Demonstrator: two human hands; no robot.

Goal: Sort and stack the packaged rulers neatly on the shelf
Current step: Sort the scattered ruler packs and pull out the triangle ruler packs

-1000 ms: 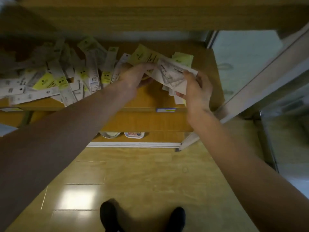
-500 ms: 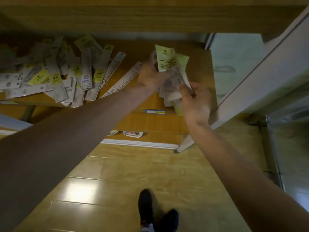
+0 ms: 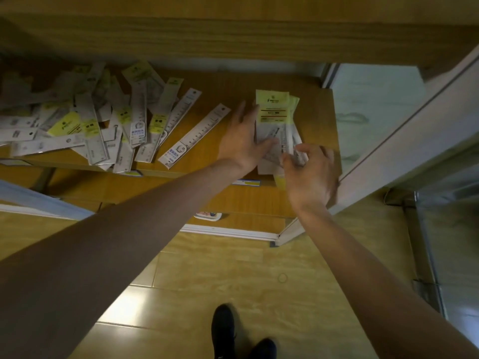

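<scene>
A small stack of yellow-and-white ruler packets (image 3: 275, 117) lies flat at the right end of the wooden shelf (image 3: 316, 120). My left hand (image 3: 242, 137) rests against the stack's left side with straight fingers, its thumb over the packets. My right hand (image 3: 309, 172) sits at the stack's near end, fingers curled and pinching the lower edge of the packets. A loose heap of packaged rulers (image 3: 85, 125) covers the left half of the shelf. Two long white rulers (image 3: 193, 137) lie slanted between the heap and my left hand.
An upper shelf board (image 3: 233, 35) overhangs the work area. A white sloping frame (image 3: 404, 141) runs close along the right of my right hand. Below are a lower shelf with a small packet (image 3: 208, 216), wooden floor and my dark shoes (image 3: 223, 330).
The packets I held upright above the shelf now lie flat at its right end. Both hands came down with them, and my left hand has opened against the stack's side.
</scene>
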